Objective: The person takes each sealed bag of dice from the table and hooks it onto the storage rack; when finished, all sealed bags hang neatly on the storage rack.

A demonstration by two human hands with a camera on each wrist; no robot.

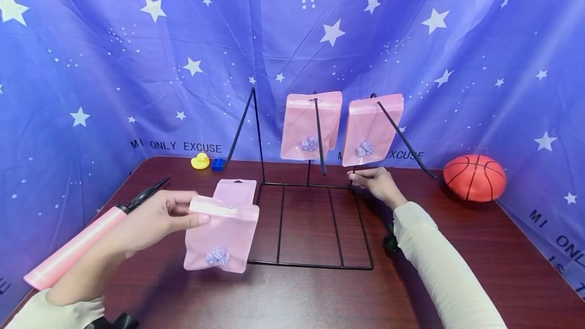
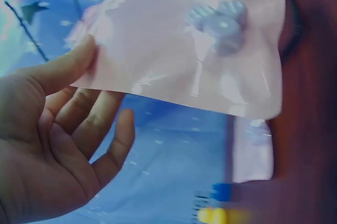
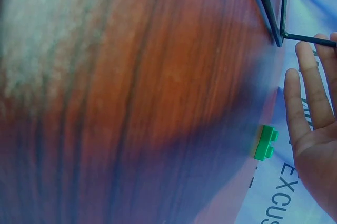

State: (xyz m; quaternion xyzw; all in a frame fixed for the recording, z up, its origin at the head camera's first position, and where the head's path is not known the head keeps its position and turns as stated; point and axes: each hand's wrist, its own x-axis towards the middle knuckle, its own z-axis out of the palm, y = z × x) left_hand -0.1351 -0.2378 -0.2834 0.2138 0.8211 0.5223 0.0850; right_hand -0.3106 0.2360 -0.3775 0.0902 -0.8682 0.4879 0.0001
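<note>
My left hand (image 1: 157, 217) pinches a pink zip pouch (image 1: 219, 242) by its upper left corner, thumb in front. A purple-blue dotted trinket (image 2: 224, 27) shows through the pouch. Behind it, another pink pouch (image 1: 235, 191) with a hang slot lies on the table. My right hand (image 1: 378, 184) grips the right upright of a black wire rack (image 1: 335, 222) near its base, between thumb and fingertips. Pink pouches hang on two rack arms, the middle (image 1: 297, 126) and the right (image 1: 372, 128). The left arm (image 1: 239, 126) carries nothing.
At the left lies a pink cylinder with a black nozzle (image 1: 75, 248). A yellow rubber duck (image 1: 200, 161) and a blue block (image 1: 218, 164) stand at the back. A red basketball-patterned ball (image 1: 474, 177) sits at the right, and a green block (image 3: 264, 142) near the curtain.
</note>
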